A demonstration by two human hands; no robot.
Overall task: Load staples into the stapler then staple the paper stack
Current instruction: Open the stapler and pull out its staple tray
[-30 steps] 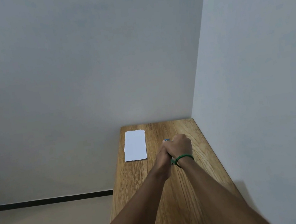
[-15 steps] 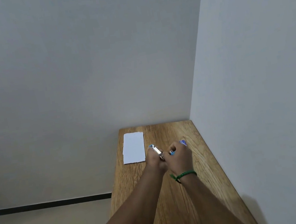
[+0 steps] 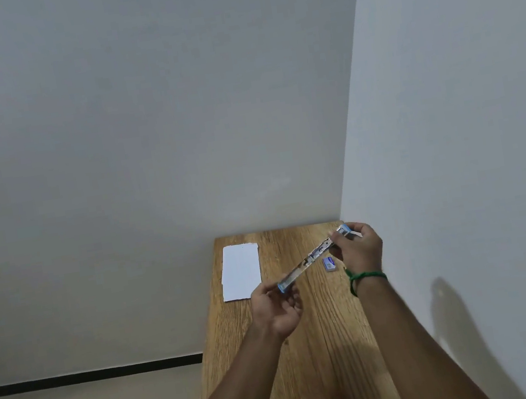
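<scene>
**Holding the stapler swung open between two hands**

Spanning both hands, the stapler [image 3: 313,256] is unfolded into one long, slanted line above the counter [image 3: 314,345], its metal channel facing up and a light blue tip at each end. The left hand [image 3: 279,306] pinches the lower, nearer end, thumb and fingertips closed together on the blue tip, palm turned upward. The right hand [image 3: 359,248] clamps the upper, farther end, its fingers curled around the blue end close to the corner where the walls meet. Both grips are closed on the stapler, and it touches nothing else; it hangs clear of the wood.

By count: one stapler, one paper stack, one small box, two hands. The paper stack [image 3: 241,272] lies flat on the far left part of the counter, white, long side running away from the viewer, well apart from both hands. The small blue and white box [image 3: 329,264] rests on the counter just under the right hand, beside the wrist; whether it is open and what it contains is too small to tell. A green band [image 3: 363,277] circles the right wrist.
</scene>
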